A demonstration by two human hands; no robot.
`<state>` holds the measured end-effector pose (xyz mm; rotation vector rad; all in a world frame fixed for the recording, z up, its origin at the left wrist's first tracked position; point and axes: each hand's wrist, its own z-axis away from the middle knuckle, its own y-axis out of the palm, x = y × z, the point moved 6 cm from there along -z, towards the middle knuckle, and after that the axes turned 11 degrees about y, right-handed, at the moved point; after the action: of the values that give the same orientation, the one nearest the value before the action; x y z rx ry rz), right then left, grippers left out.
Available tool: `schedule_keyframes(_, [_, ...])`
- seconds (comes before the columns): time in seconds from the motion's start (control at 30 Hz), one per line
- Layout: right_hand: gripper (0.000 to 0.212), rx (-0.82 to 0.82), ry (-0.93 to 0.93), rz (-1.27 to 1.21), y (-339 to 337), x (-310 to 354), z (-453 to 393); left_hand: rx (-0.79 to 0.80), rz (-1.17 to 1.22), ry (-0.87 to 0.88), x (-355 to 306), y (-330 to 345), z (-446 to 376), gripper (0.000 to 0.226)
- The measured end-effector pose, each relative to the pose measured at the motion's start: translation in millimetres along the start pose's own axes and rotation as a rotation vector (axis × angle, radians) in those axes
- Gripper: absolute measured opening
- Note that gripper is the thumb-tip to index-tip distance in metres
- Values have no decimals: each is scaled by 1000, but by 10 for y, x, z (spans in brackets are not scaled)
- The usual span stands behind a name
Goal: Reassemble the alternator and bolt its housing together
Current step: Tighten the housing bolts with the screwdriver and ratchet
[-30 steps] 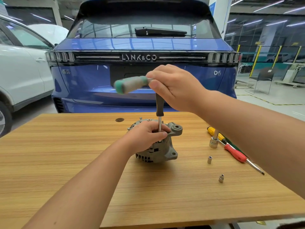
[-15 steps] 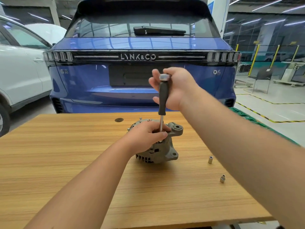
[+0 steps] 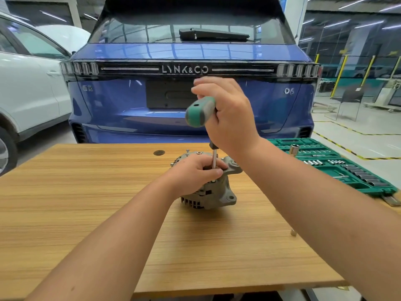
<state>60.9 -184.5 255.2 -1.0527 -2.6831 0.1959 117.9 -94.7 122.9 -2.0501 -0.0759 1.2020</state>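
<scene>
Here, one grey alternator (image 3: 213,192) is sitting near the middle of the wooden table (image 3: 86,203), well apart from the near and left edges, with bare wood lying open all around it. The left hand (image 3: 193,174) is clasping the alternator's top, fingers curled around the thin steel shaft (image 3: 214,158) of one T-handle driver (image 3: 200,111), which is standing upright on the housing. The right hand (image 3: 230,118) is gripping the green handle above, fingers clenched. One green socket tray (image 3: 338,168) is lying off the table's right edge. One small socket (image 3: 293,232) is resting near that edge. Two cars are standing behind: one blue car (image 3: 191,61), one white car (image 3: 28,83).
</scene>
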Motion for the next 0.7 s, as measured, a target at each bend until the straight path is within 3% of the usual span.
schedule_keyframes(0.17, [25, 164, 63, -1, 18, -46, 18, -9, 8, -6, 41, 4, -24, 26])
schedule_keyframes(0.3, [42, 369, 72, 47, 18, -152, -3, -8, 8, -13, 56, 12, -27, 21])
schedule_keyframes(0.6, [42, 504, -81, 160, -41, -102, -144, -7, 13, -27, 53, 12, -23, 23])
schedule_keyframes(0.7, [48, 635, -9, 321, 56, -34, -328, -3, 9, -25, 60, 22, -28, 23])
